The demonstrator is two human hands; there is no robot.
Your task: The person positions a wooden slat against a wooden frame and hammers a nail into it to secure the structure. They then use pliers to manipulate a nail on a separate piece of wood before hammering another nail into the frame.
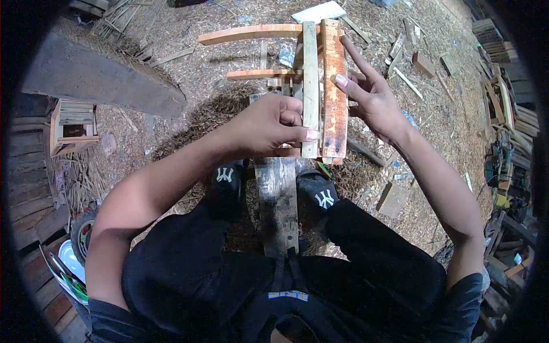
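Observation:
In front of me is a small wooden frame with curved legs (251, 33) jutting to the left. My left hand (273, 124) is closed, thumb on top, around the lower part of a pale wooden slat (310, 86). This slat lies alongside a reddish-brown slat (334, 108) of the frame, with a narrow gap between them. My right hand (374, 103) grips the frame's right side, its thumb on the reddish-brown slat and its index finger stretched along the edge toward the upper end. Its other fingers are partly hidden behind the frame.
A narrow worn wooden beam (277, 200) runs between my legs under the frame. Wood shavings and offcuts cover the ground, including a block (393, 199) at right. A thick plank (103, 74) stands at upper left near a small wooden stool-like frame (74, 127). Stacked wood (523, 123) lines the right side.

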